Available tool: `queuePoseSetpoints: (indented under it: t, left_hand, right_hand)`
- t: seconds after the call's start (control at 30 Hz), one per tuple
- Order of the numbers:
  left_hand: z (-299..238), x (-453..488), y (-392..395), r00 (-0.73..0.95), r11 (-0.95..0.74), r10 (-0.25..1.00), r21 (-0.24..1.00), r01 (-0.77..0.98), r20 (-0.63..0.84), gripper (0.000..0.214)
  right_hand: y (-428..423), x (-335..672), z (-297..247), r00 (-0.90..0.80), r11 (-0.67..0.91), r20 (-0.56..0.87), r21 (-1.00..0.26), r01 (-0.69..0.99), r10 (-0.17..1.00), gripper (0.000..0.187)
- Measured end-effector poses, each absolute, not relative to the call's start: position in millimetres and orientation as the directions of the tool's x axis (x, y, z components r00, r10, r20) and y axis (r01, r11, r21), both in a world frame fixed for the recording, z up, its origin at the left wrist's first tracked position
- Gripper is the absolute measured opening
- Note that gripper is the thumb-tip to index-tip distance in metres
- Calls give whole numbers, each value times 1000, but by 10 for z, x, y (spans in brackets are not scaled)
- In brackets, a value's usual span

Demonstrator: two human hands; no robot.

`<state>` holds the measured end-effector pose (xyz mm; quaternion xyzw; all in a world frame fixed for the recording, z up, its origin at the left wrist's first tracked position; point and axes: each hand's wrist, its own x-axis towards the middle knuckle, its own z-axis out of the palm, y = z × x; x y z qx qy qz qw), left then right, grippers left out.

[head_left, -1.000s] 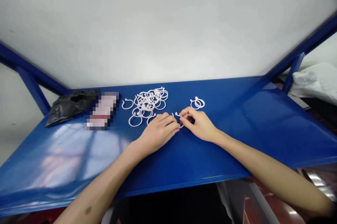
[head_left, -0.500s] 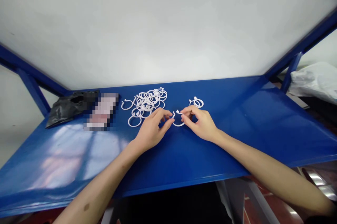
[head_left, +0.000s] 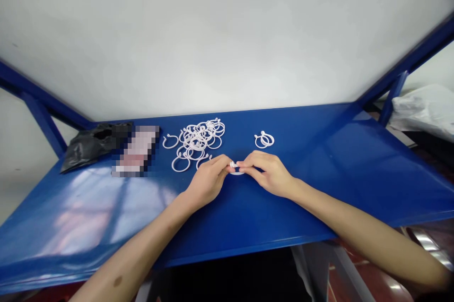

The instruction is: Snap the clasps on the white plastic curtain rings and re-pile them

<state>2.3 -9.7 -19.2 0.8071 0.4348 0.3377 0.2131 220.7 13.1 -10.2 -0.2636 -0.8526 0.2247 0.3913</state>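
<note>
A crumpled black plastic bag lies by the glossy blue desk's back-left corner. A heap of thin white open rings sits toward its back edge. Mid-desk, the left hand's thumb and fingers pinch a slim white ring; the right hand's pinch its other side. Two overlapping white rings lie just behind, toward the back edge.

1. Smooth plastic is suggested by the white round rings.
2. Light is mirrored by the flat, glossy blue surface.
3. Wrinkled, slightly shiny plastic is seen in the crumpled black bag.
</note>
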Motion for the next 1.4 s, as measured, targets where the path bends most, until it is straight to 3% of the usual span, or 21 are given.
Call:
queuePoseSetpoints:
  t: [0.23, 0.47, 0.67, 0.83, 1.0, 1.13, 1.2, 1.3, 1.4]
  left_hand:
    - [-202, 3, -87, 444, -566, 822, 594, 571, 356, 25]
    - [-163, 2, -58, 462, -584, 811, 495, 643, 357, 26]
    - [-154, -83, 36, 472, -615, 773, 320, 721, 423, 25]
    - [-211, -204, 145, 365, -475, 782, 106, 873, 505, 26]
    - [-219, -268, 157, 338, -366, 827, -28, 930, 449, 22]
    - [-199, -258, 143, 345, -375, 830, -19, 927, 438, 14]
    - [-179, -223, 127, 356, -400, 828, 11, 916, 432, 13]
    - [-126, -130, 69, 397, -483, 807, 103, 869, 436, 15]
    - [-72, -11, -23, 491, -622, 742, 195, 759, 456, 18]
  right_hand:
    - [144, 2206, -137, -614, 836, 587, -487, 253, 527, 21]
    - [164, 2191, -148, -583, 792, 544, -492, 361, 603, 16]
    - [258, 2214, -150, -520, 727, 509, -498, 473, 686, 14]
    - [419, 2311, -169, -443, 669, 509, -468, 577, 738, 13]
    - [588, 2457, -149, -386, 602, 513, -367, 709, 767, 15]
    - [686, 2581, -113, -330, 548, 585, -242, 800, 741, 16]
    - [671, 2587, -88, -311, 549, 618, -238, 801, 722, 17]
    - [555, 2491, -57, -337, 605, 599, -324, 727, 726, 18]
    - [398, 2322, -53, -425, 624, 458, -533, 572, 781, 20]
